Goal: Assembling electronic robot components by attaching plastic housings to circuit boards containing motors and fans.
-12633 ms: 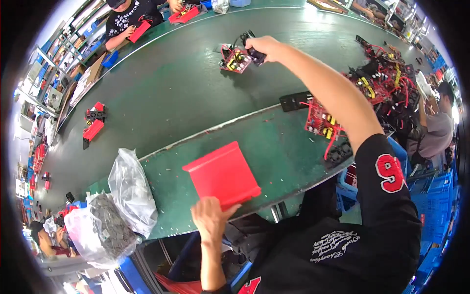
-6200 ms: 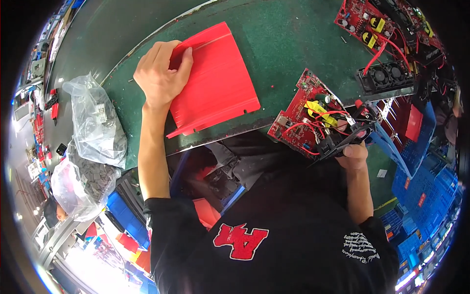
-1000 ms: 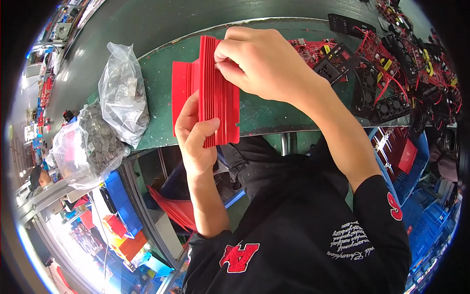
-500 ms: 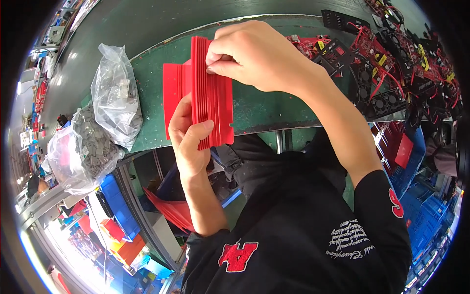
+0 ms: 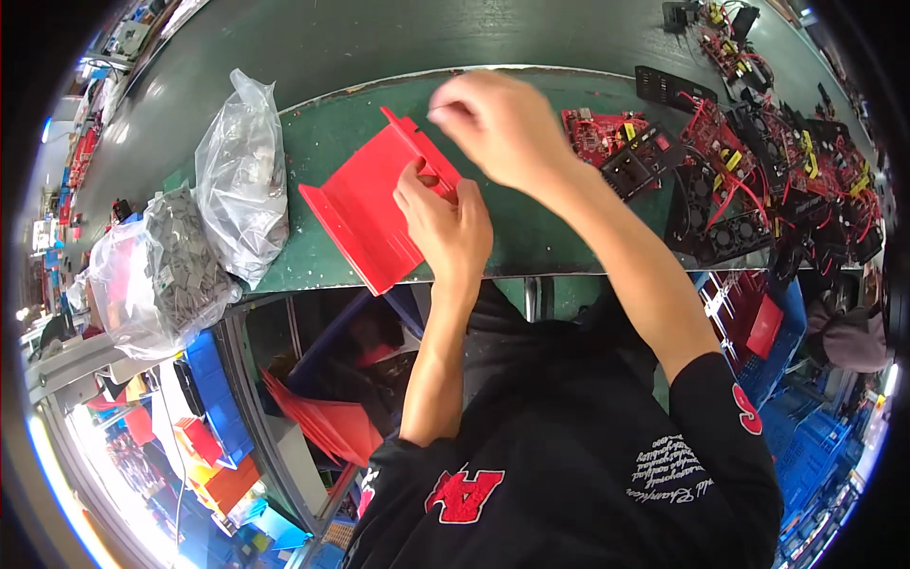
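A red U-shaped metal casing (image 5: 365,190) lies tilted at the table's near edge, its smooth inner side facing up. My left hand (image 5: 445,223) grips the right wall of this casing, fingers over the inside and thumb along the outer side. Just off the casing's upper right corner hovers my right hand (image 5: 502,128), its fingers curled together and slightly blurred. Whatever may sit between those fingertips is hidden.
Clear plastic bags (image 5: 242,180) of small grey parts (image 5: 185,261) stand at the left. On the right lie red circuit boards (image 5: 602,133), black panels and fans (image 5: 730,213) with red wires. Below the green table (image 5: 531,223) are red sheet parts (image 5: 327,417) and blue crates (image 5: 806,436).
The casing has turned from ribbed outside to smooth inside facing up, and sits lower. My left hand has shifted right to its right wall. My right hand has come off the casing.
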Action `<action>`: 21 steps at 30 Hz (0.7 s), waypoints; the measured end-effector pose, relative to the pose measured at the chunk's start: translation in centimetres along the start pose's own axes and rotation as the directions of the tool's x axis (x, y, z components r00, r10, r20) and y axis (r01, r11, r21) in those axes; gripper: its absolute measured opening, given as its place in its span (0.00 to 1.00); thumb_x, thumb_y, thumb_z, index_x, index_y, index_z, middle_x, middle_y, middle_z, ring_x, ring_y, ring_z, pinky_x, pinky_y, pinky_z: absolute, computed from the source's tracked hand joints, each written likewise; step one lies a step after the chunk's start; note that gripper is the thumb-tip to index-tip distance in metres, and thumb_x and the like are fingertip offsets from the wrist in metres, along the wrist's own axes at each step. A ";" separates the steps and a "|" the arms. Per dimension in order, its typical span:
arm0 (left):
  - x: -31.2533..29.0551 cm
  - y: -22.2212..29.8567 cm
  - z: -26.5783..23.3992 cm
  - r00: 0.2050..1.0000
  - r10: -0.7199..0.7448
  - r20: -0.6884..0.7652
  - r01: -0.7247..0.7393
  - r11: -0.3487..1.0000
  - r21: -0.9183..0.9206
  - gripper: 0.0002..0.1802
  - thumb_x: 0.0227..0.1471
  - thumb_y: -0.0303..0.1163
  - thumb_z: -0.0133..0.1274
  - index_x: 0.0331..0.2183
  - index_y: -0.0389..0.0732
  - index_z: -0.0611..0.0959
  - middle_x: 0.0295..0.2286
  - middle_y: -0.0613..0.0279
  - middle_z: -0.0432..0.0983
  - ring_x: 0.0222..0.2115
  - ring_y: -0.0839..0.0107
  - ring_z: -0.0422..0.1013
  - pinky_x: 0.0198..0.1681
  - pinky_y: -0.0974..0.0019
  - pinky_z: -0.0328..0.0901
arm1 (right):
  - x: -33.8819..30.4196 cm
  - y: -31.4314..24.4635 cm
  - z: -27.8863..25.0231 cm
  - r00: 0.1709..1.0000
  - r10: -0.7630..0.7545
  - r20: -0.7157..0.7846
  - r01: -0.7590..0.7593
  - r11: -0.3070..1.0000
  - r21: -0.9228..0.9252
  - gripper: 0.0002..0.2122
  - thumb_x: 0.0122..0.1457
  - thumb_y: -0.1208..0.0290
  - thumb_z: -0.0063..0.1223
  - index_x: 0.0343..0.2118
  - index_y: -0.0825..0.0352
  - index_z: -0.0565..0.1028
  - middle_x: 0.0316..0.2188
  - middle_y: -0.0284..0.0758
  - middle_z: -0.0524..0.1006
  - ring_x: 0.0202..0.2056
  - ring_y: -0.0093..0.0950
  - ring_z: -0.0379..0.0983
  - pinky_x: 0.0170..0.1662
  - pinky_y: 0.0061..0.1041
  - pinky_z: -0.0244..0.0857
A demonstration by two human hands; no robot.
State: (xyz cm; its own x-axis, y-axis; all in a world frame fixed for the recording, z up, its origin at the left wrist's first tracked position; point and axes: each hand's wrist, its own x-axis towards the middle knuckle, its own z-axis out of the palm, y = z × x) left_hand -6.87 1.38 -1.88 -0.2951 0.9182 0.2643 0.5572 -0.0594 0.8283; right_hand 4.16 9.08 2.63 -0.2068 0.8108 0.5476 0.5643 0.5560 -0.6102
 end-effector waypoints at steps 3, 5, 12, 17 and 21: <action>-0.1 0.4 -0.5 0.993 0.018 0.119 -0.015 1.000 -0.021 0.22 0.51 0.27 0.51 0.47 0.26 0.67 0.36 0.38 0.69 0.37 0.45 0.66 0.40 0.51 0.63 | 3.4 -2.2 5.0 0.945 -0.034 0.324 -0.009 0.991 0.131 0.06 0.55 0.69 0.53 0.28 0.66 0.76 0.25 0.41 0.77 0.29 0.41 0.74 0.32 0.37 0.67; -0.7 1.4 -1.9 0.971 0.063 0.232 -0.078 0.995 0.058 0.18 0.53 0.28 0.51 0.43 0.27 0.71 0.35 0.38 0.71 0.37 0.44 0.68 0.41 0.50 0.63 | 6.2 -2.7 7.2 0.904 -0.022 0.427 -0.001 0.998 0.055 0.04 0.52 0.73 0.53 0.24 0.68 0.75 0.24 0.41 0.77 0.27 0.41 0.74 0.32 0.38 0.67; 1.4 -0.7 -8.6 0.993 0.119 -0.023 -0.098 0.901 0.424 0.11 0.50 0.31 0.57 0.35 0.36 0.80 0.31 0.52 0.77 0.37 0.54 0.70 0.45 0.54 0.62 | 11.4 0.1 11.2 0.717 -0.053 0.695 0.110 0.993 -0.037 0.10 0.50 0.70 0.56 0.36 0.65 0.79 0.30 0.44 0.79 0.34 0.40 0.77 0.38 0.38 0.69; 2.3 -4.1 -9.2 0.928 0.371 0.009 -0.341 0.842 0.418 0.18 0.41 0.27 0.53 0.40 0.35 0.80 0.44 0.51 0.71 0.49 0.50 0.64 0.49 0.51 0.60 | 8.5 -0.4 3.4 0.970 -0.107 0.218 0.086 0.991 0.102 0.20 0.56 0.58 0.56 0.46 0.67 0.75 0.37 0.43 0.79 0.38 0.36 0.78 0.42 0.31 0.70; -0.1 -0.5 -7.8 0.988 0.147 -0.051 -0.058 0.649 0.759 0.19 0.44 0.36 0.55 0.38 0.36 0.80 0.39 0.52 0.71 0.43 0.53 0.65 0.44 0.51 0.58 | -3.0 -0.5 -8.1 0.844 0.419 -0.334 -0.366 0.906 0.213 0.14 0.58 0.71 0.57 0.47 0.68 0.74 0.35 0.29 0.76 0.32 0.15 0.69 0.34 0.15 0.64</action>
State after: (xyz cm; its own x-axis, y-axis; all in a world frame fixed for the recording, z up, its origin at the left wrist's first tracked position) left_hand -13.15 -1.69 1.52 -0.2488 0.8784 0.4080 0.9675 0.2055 0.1476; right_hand 10.95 4.84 5.91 0.3294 0.8564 0.3977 0.4165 0.2462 -0.8752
